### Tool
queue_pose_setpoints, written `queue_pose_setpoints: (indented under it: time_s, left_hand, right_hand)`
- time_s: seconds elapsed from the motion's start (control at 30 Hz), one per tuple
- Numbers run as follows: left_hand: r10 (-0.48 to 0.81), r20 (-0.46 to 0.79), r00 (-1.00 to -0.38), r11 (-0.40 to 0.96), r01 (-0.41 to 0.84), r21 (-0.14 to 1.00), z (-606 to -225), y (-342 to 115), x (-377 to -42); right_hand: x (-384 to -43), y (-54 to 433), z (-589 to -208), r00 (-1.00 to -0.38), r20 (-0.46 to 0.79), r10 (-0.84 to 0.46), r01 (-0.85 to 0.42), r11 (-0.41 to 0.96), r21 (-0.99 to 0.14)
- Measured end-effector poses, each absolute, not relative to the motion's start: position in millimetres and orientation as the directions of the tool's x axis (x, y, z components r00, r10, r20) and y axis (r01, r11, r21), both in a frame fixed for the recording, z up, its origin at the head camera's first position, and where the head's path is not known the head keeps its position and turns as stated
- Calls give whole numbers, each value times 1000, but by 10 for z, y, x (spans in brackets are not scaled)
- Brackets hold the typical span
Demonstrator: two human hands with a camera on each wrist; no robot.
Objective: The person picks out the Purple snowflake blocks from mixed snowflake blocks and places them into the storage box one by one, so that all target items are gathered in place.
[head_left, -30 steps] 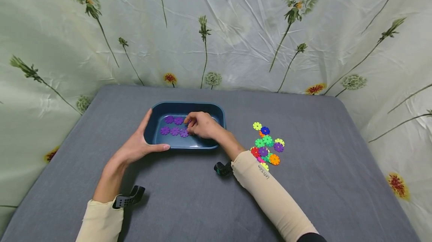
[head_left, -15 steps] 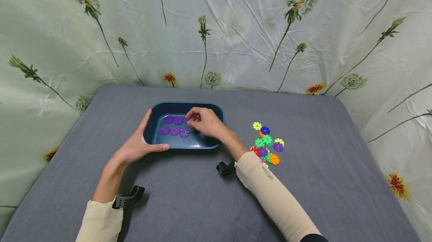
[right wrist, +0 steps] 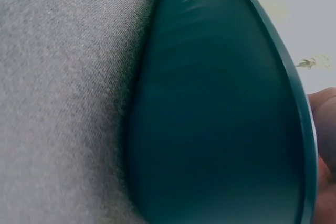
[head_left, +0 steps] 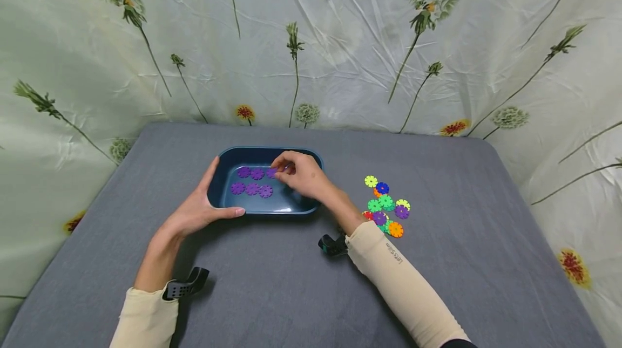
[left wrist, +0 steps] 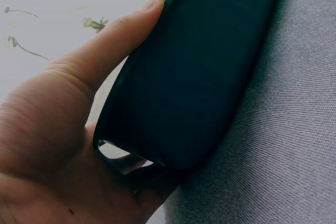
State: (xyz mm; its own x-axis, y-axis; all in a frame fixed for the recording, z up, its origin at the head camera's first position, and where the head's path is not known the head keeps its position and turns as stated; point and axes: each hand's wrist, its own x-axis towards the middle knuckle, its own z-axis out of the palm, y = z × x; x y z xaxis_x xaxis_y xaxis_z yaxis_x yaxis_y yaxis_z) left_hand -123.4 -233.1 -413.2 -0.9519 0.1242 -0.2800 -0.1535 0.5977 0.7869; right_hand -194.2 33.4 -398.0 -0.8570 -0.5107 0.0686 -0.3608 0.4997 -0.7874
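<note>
A dark blue rectangular tub [head_left: 233, 209] stands on the grey cloth. My left hand [head_left: 196, 209] grips its left end, the thumb along the front rim and the fingers round the side; the left wrist view shows that thumb [left wrist: 126, 32] on the rim. Inside lie purple notched building discs [head_left: 252, 189] in two rows. Over the tub's right half, my right hand [head_left: 303, 175] has its fingers bent together, with a bit of purple disc showing between them. The fingertips are beside the far row's rightmost disc [head_left: 271, 173]. In the right wrist view the tub's outer wall [right wrist: 210, 103] hides most of that hand.
Right of the tub lies a loose pile of notched discs in mixed colours, including an orange disc [head_left: 396, 229], a green disc [head_left: 385, 201] and a purple disc [head_left: 401, 211]. The right forearm [head_left: 393, 272] covers part of it. A flowered curtain [head_left: 340, 40] hangs behind the table.
My right hand has risen and shifted right, uncovering more of the far row's rightmost purple disc. My left hand and the tub have stayed in place.
</note>
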Motion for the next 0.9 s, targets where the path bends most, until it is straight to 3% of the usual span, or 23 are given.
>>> queue_pose_setpoints:
  time_s: [0.9]
  left_hand:
    - [134, -261, -956, 603, -130, 787, -4135, -2338, -1227]
  right_hand:
    - [-1753, 777, -3940, -890, 257, -376, -394, 355, -848]
